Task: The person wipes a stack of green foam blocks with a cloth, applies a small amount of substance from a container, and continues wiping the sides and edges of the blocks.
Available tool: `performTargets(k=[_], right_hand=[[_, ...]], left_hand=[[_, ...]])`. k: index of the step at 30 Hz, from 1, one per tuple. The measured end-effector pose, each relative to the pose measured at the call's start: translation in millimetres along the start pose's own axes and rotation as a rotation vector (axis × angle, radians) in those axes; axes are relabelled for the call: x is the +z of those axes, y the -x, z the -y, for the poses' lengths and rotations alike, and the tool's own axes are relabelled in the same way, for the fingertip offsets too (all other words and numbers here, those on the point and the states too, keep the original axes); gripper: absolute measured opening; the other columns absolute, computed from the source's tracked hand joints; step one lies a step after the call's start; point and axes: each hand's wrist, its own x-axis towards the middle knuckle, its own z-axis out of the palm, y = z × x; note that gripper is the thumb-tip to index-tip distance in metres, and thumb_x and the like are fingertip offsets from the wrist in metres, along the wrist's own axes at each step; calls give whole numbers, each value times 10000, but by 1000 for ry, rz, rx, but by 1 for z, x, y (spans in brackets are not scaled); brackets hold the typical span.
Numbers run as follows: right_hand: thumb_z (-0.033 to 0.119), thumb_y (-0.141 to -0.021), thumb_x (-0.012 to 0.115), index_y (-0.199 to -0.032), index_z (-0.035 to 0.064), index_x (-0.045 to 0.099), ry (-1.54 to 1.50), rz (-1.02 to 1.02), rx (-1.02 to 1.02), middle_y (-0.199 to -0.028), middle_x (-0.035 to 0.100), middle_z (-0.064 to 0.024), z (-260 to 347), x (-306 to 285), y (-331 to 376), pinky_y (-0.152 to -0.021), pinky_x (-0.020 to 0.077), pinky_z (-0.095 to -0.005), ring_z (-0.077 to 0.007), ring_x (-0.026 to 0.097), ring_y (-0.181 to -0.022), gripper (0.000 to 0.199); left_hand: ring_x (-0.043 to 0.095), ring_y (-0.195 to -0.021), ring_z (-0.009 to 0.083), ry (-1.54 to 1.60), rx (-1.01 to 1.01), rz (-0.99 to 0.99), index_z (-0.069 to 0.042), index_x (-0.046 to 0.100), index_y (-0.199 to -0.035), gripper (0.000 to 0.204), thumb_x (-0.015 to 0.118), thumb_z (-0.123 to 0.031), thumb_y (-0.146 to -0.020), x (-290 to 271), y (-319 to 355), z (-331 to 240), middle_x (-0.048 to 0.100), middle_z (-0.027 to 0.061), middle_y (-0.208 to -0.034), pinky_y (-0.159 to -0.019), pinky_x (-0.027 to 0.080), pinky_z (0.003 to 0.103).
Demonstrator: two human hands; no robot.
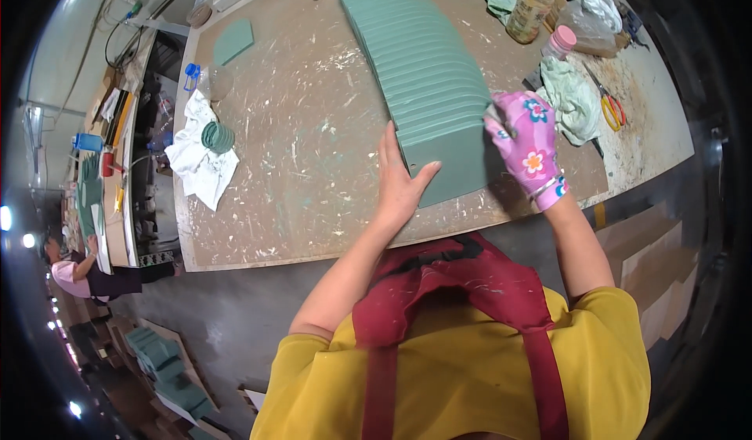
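On the workbench edge near us, we see the bare left hand open, fingers straight, pressed against the near green panel of an overlapped row of green panels. Right hand (pink flowered glove) is curled over that panel's right edge, gripping something small and pale we can't make out. Right of it: green rag, yellow-handled scissors, pink-capped jar, amber bottle. Left: white cloth with green tape roll.

White rag, green tape roll, scissors, plastic bottle on workbench.
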Motion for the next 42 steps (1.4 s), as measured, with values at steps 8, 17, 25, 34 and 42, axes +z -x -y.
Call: performTargets(k=[8,17,25,34,42], right_hand=[[231,-789,636,-954,101,615,-12,-54,-284,-855,633,-85,39,17,-9,-977,364,-421,-262,613,-847,212],[254,-817,652,-1100,109,579,36,101,-400,-924,635,-66,94,58,-78,-1008,346,-422,-243,609,-937,326],[239,-853,669,-1074,27,597,-255,5,-28,-974,654,-111,58,50,-92,-775,497,-332,-243,640,-888,315],[229,-876,636,-1057,36,616,-1115,-157,537,-979,631,-70,-88,43,-52,-800,482,-288,-156,598,-880,265],[216,-889,608,-1072,6,592,-1203,159,503,-940,637,-40,-12,45,-63,-777,453,-254,-129,583,-827,279]], left_hand=[[265,-1350,416,-73,71,-38,6,129,-1463,991,759,-286,-755,2,-1,18,235,264,-1455,-1108,268,456],[239,-1354,437,-56,71,-19,33,139,-1447,1011,770,-315,-739,8,-3,15,210,270,-1457,-1111,252,484],[245,-1360,405,-62,103,10,43,220,-1427,945,762,-334,-751,7,-3,17,198,237,-1480,-1117,251,454],[240,-1359,410,-69,125,38,14,153,-1453,1007,775,-320,-736,2,-7,9,182,235,-1488,-1118,243,470],[241,-1359,413,-99,128,8,8,87,-1470,1090,799,-302,-704,4,-7,21,184,264,-1477,-1114,251,469]])
